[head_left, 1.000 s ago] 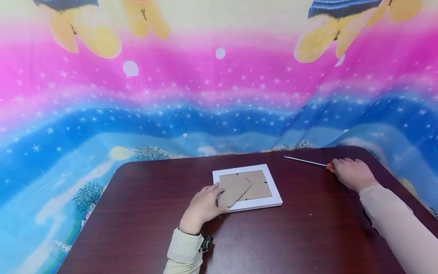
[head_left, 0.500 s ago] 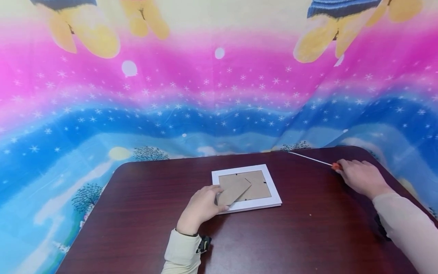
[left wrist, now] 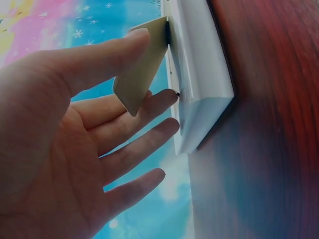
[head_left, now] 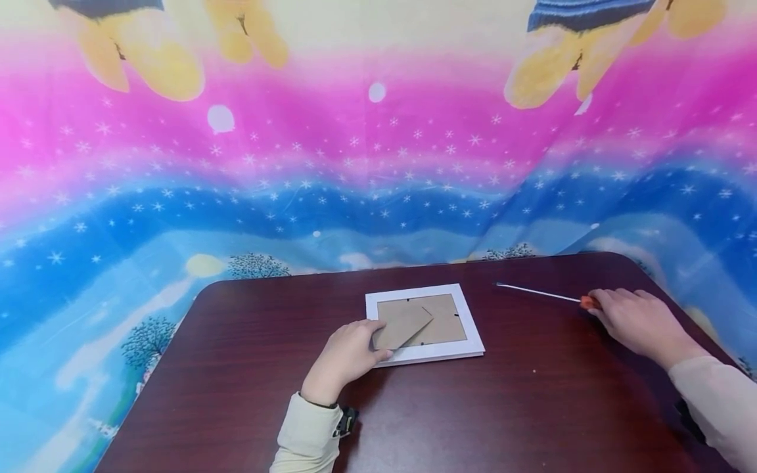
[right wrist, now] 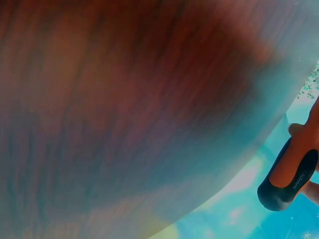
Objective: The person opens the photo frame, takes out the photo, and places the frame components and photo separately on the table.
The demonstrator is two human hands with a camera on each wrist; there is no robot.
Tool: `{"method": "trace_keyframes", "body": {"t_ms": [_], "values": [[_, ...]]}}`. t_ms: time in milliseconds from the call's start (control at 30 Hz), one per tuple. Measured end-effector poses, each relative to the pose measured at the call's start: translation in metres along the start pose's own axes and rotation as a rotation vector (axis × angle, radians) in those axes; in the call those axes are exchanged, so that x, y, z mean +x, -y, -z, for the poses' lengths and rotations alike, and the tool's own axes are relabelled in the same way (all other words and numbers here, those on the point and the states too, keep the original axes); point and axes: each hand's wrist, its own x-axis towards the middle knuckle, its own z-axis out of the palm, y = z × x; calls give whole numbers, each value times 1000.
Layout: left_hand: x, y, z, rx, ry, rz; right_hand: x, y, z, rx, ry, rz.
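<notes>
A white picture frame (head_left: pixel 471 328) lies face down on the table, its brown backboard (head_left: pixel 445 322) uppermost. My left hand (head_left: pixel 340 358) is at its left side and pinches the easel leg (head_left: pixel 408 326) between thumb and forefinger. In the left wrist view that leg (left wrist: pixel 142 69) stands tilted away from the back, and the other fingers are spread beside the white edge. On the right, my right hand (head_left: pixel 644 323) grips a screwdriver (head_left: pixel 539 293) by its orange-and-black handle (right wrist: pixel 291 172). The long shaft points left, its tip apart from the frame.
The dark red wooden table (head_left: pixel 225 374) has rounded far corners. Behind it hangs a printed cloth (head_left: pixel 331 151) in pink and blue, meeting the far edge. A tiny pale speck (head_left: pixel 535 371) lies on the tabletop right of the frame.
My right hand has drawn the screwdriver rightward and toward me; its tip first rose toward the far edge, then dropped lower. The left hand and picture frame have barely moved.
</notes>
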Motion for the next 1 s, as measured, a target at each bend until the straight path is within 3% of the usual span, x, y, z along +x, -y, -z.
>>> {"method": "trace_keyframes", "body": {"t_ms": [400, 567, 1000], "values": [[-1, 1, 2, 13, 10, -11, 1, 23, 10, 14, -118, 32], [0, 0, 1, 22, 8, -14, 3, 41, 12, 23, -206, 73], [1, 1, 1, 34, 6, -27, 12, 97, 14, 84, -297, 71]]}}
